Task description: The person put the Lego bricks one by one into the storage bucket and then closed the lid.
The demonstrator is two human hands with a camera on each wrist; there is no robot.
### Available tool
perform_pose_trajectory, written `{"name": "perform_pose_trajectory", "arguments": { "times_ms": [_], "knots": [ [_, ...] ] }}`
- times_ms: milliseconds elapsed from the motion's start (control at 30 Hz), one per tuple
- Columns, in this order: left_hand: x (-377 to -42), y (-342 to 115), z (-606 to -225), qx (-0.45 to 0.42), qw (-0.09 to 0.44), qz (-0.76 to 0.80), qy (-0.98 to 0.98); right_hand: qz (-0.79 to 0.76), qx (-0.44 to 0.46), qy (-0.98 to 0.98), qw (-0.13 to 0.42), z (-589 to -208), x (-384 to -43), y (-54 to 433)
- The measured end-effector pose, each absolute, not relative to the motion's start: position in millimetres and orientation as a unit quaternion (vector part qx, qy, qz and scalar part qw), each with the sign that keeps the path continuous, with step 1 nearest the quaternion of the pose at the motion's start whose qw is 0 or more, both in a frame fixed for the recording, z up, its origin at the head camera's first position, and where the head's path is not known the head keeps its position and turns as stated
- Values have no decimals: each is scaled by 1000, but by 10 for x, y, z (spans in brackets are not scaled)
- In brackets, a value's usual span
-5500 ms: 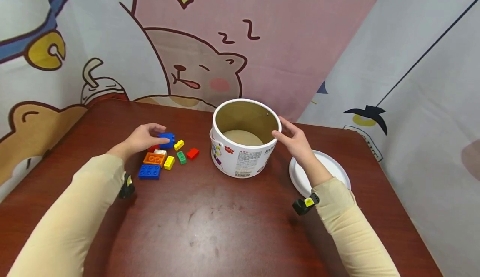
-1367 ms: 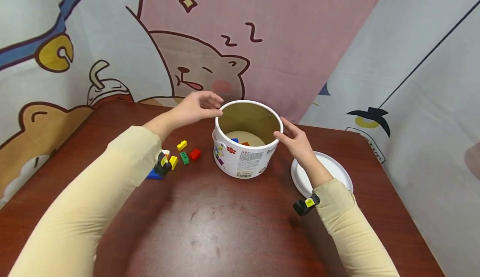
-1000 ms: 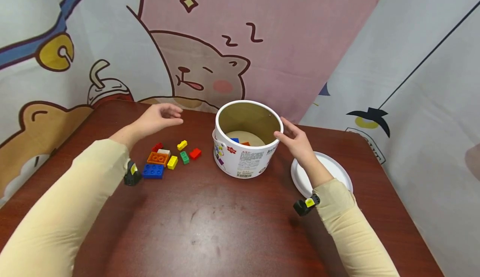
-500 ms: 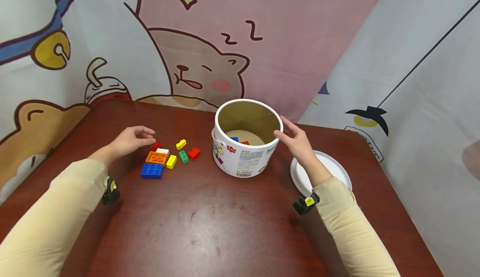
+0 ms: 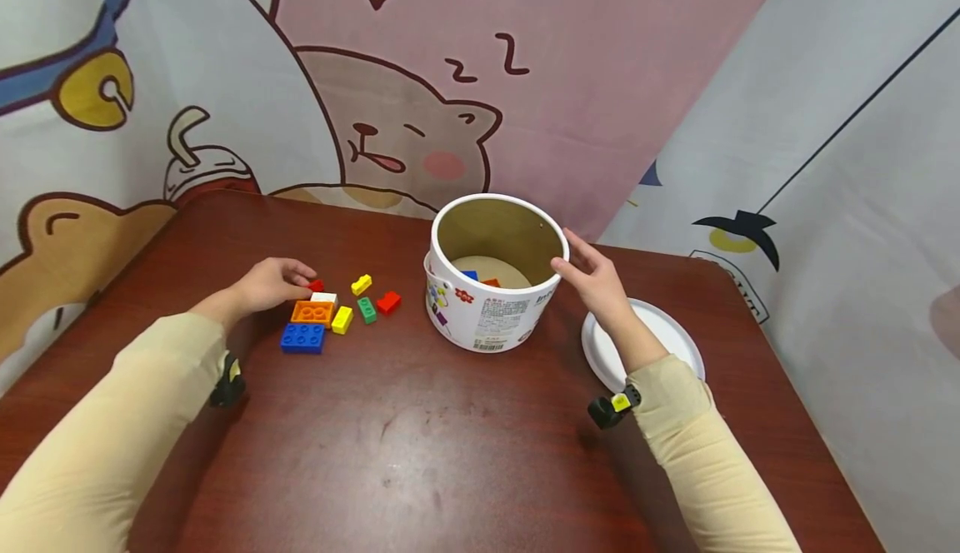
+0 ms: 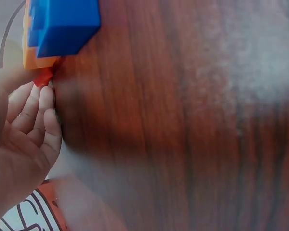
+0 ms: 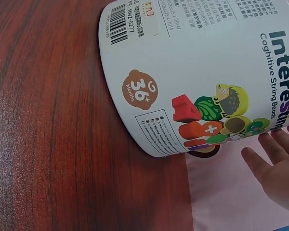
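At the left, the thumb and fingertips of my left hand [image 5: 262, 288] pinch a small red toy brick [image 5: 318, 286], partly hidden by them in the head view. In the left wrist view the red brick shows at the fingertips, beside an orange brick [image 6: 39, 62] and a larger blue brick [image 6: 73, 26]. My right hand [image 5: 597, 286] rests against the right side of a white bucket [image 5: 495, 324], thumb at the rim, other fingers extended along the outer wall. Inside the upright bucket lie a blue brick [image 5: 470, 275] and an orange piece [image 5: 491, 282].
White [image 5: 324, 297], yellow [image 5: 342, 320], green [image 5: 367, 310] and red bricks [image 5: 388, 302] lie between my left hand and the bucket. A round white lid [image 5: 671, 332] is under my right forearm. A printed cloth [image 5: 600, 103] hangs behind the brown table [image 5: 420, 453].
The left hand was over the bucket's rim, then came back left and down to the small red brick. Blue and orange pieces have appeared inside the bucket since the earliest frame. The right hand stayed put.
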State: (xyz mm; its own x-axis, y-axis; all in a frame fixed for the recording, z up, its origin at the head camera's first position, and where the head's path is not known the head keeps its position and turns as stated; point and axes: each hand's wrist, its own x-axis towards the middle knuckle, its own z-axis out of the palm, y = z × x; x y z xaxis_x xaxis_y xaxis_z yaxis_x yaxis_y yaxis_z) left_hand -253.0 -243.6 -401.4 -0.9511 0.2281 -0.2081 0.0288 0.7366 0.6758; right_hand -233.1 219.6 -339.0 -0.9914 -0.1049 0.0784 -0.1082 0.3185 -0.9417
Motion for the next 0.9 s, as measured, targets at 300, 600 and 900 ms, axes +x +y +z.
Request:
{"name": "perform_pose_trajectory", "arguments": {
  "times_ms": [300,600,900],
  "knots": [
    [-2534,-2478,-3922,72,124,369,918,582,66,-810,7,-3383,-2328,2188],
    [-2546,-2407,-3651,77,99,393,911,587,66,-807,6,-3399,-2336,2198],
    [-2586,-2196,-3291,88,45,414,905,588,67,-806,4,-3409,-2331,2193]
  ]
}}
